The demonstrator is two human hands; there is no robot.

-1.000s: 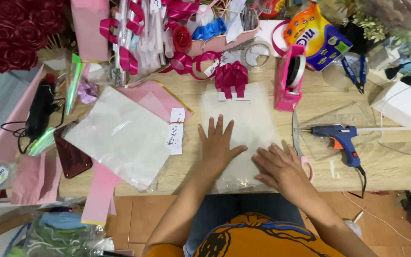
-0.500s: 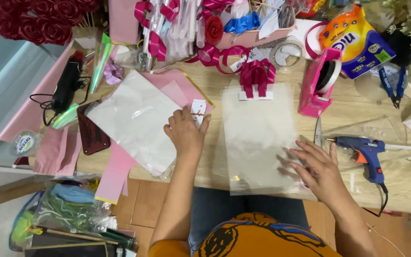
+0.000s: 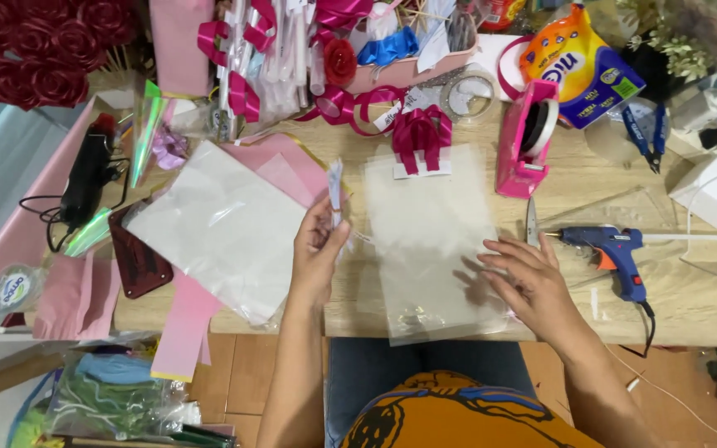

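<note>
Since half a second ago our left hand (image 3: pixel 319 249) has lifted off the table (image 3: pixel 690 307) and now pinches a small white slip (image 3: pixel 335 192) upright, thumb and fingertips clamped on its lower end, just left of the clear cellophane sheet (image 3: pixel 425 241). Our right hand (image 3: pixel 533 286) has stayed flat, fingers spread apart, pressing the sheet's right edge near the blue glue gun (image 3: pixel 612 249). We judge the sheet could slide or curl toward the near edge if that hand eases off, since its near end overhangs the table. The slip rises above the fingers, its top free, and could bend or drop if the pinch loosens. A pink ribbon bow (image 3: pixel 421 137) sits at the sheet's far end.
</note>
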